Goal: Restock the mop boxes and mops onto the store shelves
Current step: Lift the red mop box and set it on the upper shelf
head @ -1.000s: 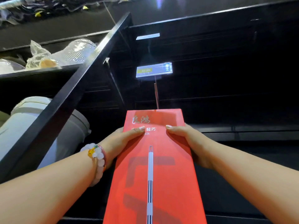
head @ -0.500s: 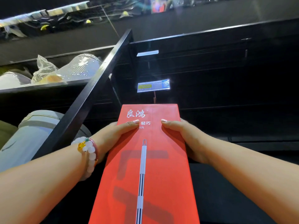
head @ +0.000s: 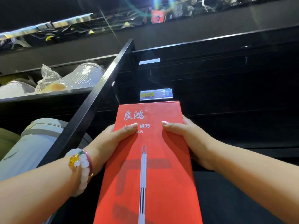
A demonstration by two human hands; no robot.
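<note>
A long red mop box (head: 150,172) with a mop picture and white lettering points away from me toward a dark shelf bay. My left hand (head: 111,139) grips its left edge, thumb lying on the top face, a bead bracelet on the wrist. My right hand (head: 189,139) grips the right edge the same way, thumb on top. The box's far end sits just below a price label (head: 156,94) on the black shelving. The near end runs out of the bottom of the frame.
A black upright post (head: 97,101) slants up just left of the box. Left of it, a shelf (head: 45,94) carries plastic-wrapped goods, with a pale bucket (head: 32,147) below. Dark shelf boards (head: 234,147) run across the right.
The view has tilted down and left, so the shelves and label sit lower in frame. Both hands keep the same hold on the box, whose far end stays close under the label.
</note>
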